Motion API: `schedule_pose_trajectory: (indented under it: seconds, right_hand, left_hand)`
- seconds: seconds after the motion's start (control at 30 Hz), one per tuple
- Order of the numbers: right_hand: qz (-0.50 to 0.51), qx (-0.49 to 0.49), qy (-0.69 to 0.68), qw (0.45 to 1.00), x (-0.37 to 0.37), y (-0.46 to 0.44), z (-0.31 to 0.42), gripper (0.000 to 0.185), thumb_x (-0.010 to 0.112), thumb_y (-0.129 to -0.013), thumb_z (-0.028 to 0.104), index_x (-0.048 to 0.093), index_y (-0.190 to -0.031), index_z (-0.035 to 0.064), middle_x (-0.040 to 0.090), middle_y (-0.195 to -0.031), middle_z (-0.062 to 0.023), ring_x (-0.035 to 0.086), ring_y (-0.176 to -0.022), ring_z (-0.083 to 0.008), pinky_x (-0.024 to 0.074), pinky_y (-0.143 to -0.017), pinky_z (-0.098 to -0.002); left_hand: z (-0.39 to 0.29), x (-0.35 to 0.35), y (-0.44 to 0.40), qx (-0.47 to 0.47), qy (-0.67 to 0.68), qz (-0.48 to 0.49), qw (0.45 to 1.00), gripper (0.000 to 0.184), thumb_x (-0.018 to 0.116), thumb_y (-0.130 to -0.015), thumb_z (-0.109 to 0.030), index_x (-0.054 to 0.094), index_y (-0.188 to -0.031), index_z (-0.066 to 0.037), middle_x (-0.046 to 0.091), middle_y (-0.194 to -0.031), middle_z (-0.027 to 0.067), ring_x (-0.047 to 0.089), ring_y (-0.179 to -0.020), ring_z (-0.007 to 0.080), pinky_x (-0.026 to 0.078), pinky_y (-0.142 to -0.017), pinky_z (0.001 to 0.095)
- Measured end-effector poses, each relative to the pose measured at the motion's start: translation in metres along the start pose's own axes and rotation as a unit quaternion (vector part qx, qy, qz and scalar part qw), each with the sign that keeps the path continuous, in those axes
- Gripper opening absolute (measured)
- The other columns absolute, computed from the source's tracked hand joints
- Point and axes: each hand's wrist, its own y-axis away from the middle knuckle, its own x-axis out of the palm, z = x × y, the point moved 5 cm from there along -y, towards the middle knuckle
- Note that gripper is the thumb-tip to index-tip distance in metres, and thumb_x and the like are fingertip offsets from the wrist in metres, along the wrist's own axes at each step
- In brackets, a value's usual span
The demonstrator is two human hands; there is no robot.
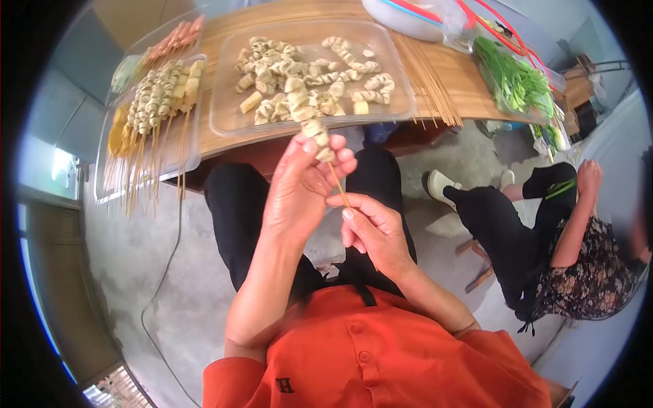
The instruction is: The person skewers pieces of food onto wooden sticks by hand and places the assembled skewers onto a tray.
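A pale, folded food strip (313, 129) is threaded on a thin wooden skewer (339, 182), its far end over the clear middle tray (224, 102). My left hand (303, 180) has its fingers curled round the lower part of the strip. Below it, my right hand (374, 228) pinches the bare skewer between thumb and fingers. More folded strips (272, 64) lie heaped in the middle tray. Finished-looking skewers (155, 95) rest in a tray at the left, their sticks over its front edge.
Bare skewers (425, 78) lie on the wooden table (476, 92) right of the middle tray. Green vegetables (513, 78) fill a container farther right. A white basin (408, 19) stands behind. Another person (585, 272) sits at the right, holding green stalks.
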Motion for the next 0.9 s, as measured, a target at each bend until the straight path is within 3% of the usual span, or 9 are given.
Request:
schedule_pose_trajectory:
  seconds: [0.1,0.3,0.53,0.9]
  right_hand:
    - [-0.034,0.004,0.090,0.995,-0.030,0.002,0.017,0.026,0.049,-0.100,0.013,0.062,-0.120,0.0017,0.055,-0.064,0.0001,0.041,-0.049,-0.0017,0.0324,-0.045,-0.0156]
    - [-0.023,0.032,0.081,0.996,-0.028,0.012,0.014,0.026,0.049,-0.100,0.013,0.062,-0.121,0.0033,0.053,-0.064,0.0010,0.039,-0.051,-0.0014,0.0316,-0.046,-0.0170]
    - [-0.022,0.028,0.072,0.997,-0.025,0.011,0.013,0.027,0.049,-0.101,0.014,0.061,-0.122,0.0026,0.053,-0.064,0.0006,0.038,-0.051,-0.0017,0.0310,-0.045,-0.0173]
    - [-0.013,0.033,0.016,0.999,-0.024,0.014,0.010,0.028,0.048,-0.101,0.016,0.061,-0.122,0.0010,0.053,-0.065,-0.0001,0.040,-0.052,-0.0023,0.0320,-0.046,-0.0169]
  left_hand:
    - [0.034,0.011,-0.008,-0.016,0.090,0.020,0.996,0.023,0.059,-0.094,-0.022,0.055,-0.112,-0.009,0.063,-0.107,0.0091,0.063,-0.098,0.0238,0.054,-0.090,0.0407]
    - [0.027,0.010,-0.003,0.014,0.078,-0.037,0.996,0.023,0.060,-0.094,-0.024,0.057,-0.109,-0.007,0.064,-0.107,0.0104,0.063,-0.095,0.0239,0.053,-0.090,0.0414]
    - [0.033,0.004,-0.002,0.005,0.056,0.015,0.998,0.029,0.061,-0.094,-0.028,0.056,-0.114,-0.007,0.063,-0.110,0.0113,0.063,-0.094,0.0229,0.054,-0.087,0.0412]
    - [0.040,0.001,0.010,-0.003,0.035,-0.001,0.999,0.027,0.062,-0.094,-0.018,0.054,-0.117,-0.006,0.062,-0.113,0.0106,0.064,-0.094,0.0207,0.057,-0.085,0.0373]
